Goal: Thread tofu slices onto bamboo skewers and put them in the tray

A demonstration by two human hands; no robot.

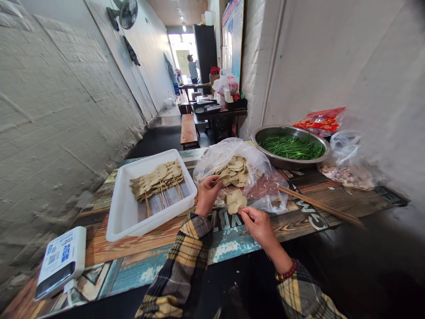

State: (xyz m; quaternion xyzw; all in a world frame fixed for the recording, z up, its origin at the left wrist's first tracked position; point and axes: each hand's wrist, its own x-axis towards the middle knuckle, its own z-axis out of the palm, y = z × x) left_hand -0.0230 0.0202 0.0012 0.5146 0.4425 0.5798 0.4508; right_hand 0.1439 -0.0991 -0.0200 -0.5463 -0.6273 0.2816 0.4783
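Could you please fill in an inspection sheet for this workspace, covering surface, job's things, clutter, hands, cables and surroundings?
Surface: wood-patterned table, in use.
Job's things: white tray with skewered slices; clear bag with loose slices; bundle of sticks at the right.
Clutter: white device at the near left; basin of greens; red packet and second bag at the far right.
Hands: left hand holds a slice; right hand holds a skewered piece.
Cables: nothing seen.
Surroundings: wall fan, bench, a person in the background.
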